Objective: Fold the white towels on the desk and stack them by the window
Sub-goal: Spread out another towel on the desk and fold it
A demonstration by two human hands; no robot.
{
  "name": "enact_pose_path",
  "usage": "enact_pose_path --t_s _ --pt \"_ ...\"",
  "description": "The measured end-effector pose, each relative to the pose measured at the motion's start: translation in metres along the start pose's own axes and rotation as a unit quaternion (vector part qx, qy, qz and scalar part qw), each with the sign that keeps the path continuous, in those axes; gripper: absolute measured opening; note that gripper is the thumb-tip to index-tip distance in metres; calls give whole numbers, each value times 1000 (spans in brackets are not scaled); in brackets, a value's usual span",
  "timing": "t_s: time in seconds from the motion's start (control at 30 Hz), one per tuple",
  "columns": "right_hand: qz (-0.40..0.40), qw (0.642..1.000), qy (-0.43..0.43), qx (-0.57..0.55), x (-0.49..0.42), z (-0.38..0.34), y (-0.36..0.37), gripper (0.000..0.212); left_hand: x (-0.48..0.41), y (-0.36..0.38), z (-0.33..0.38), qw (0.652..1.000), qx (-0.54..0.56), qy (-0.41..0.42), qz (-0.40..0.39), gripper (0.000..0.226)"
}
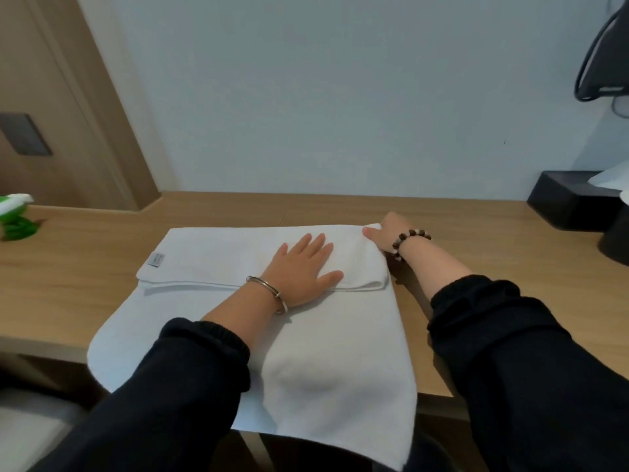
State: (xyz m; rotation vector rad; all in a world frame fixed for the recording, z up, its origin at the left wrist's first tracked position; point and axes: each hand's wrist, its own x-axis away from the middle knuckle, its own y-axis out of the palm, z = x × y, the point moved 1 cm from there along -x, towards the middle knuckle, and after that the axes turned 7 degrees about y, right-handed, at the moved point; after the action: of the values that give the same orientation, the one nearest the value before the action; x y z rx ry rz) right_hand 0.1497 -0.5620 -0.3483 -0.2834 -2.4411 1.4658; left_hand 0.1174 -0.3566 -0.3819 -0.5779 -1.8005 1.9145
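A white towel (211, 321) lies across the wooden desk (68, 277), its near end hanging over the front edge. Its far end is folded back toward me, making a doubled band with a small grey label (156, 259) at the left. My left hand (303, 267) lies flat with fingers spread on that folded band, pressing it down. My right hand (383, 235) pinches the far right corner of the fold with thumb and fingers. Both arms wear black sleeves.
A black box (565, 206) with white tissue stands at the desk's back right, next to another dark object at the right edge. A green and white object (15, 216) lies at the far left. A chair seat (27, 430) shows below left. The wall is close behind.
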Motion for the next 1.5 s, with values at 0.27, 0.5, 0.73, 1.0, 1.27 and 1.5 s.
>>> enact_pose_path --t_s 0.27,0.5,0.73,1.0,1.27,1.5 --pt "-84 995 -32 31 45 22 -1 57 7 1 8 999 -5 -2 34 68" --pt "-70 979 -103 -164 59 48 -1 30 17 -15 38 968 29 183 168 40" --pt "-89 986 -119 -77 63 69 -5 12 2 -17 66 958 -42 204 198 26" --pt "-95 981 -127 -110 60 69 0 14 -5 -27 79 951 18 148 271 21" --pt "-91 982 -110 -125 57 65 -8 14 -6 -15 78 977 7 143 160 32" --pt "-53 989 -45 -128 35 49 5 55 3 -10 73 964 132 131 188 28"
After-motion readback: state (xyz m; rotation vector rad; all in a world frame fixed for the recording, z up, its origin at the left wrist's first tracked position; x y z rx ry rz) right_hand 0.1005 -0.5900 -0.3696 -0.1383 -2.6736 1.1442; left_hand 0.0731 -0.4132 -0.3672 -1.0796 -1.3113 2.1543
